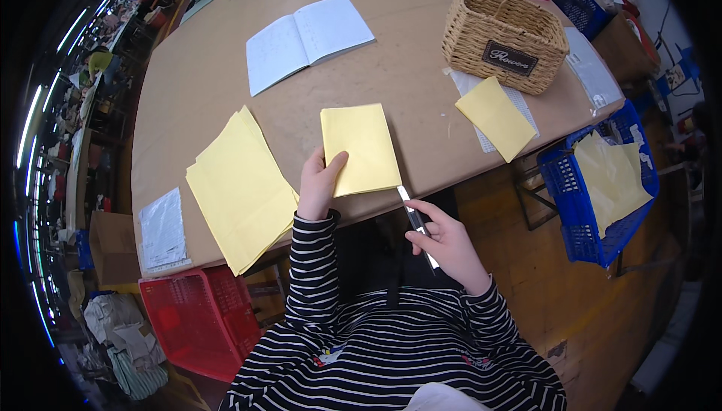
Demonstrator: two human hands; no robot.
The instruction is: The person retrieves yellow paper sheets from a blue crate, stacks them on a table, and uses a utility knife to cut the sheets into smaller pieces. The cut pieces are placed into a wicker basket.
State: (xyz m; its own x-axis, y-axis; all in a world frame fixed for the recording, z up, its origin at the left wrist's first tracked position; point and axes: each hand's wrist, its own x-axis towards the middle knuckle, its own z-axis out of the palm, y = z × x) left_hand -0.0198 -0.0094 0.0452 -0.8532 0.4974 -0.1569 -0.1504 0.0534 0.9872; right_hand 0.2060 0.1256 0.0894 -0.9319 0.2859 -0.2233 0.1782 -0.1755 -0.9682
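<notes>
My left hand (pixel 320 181) grips a folded yellow paper (pixel 362 148) by its lower left side, thumb on top and the other fingers hidden beneath. In my right hand (pixel 450 244) is a utility knife (pixel 417 223), black and silver, its blade end at the paper's lower right corner. Whether the blade touches the paper or lies in its fold, I cannot tell. Left of my left hand lies a stack of larger yellow sheets (pixel 242 189). Toward the right, a smaller yellow piece (pixel 496 118) rests on a white printed sheet (pixel 485 139).
An open notebook (pixel 308 39) lies at the far middle of the brown table (pixel 410 72). A wicker basket (pixel 504 35) stands far right. Below the table's edge are a red crate (pixel 197 321) on the left and a blue crate (pixel 575 215) holding yellow paper on the right. A plastic packet (pixel 163 229) lies near left.
</notes>
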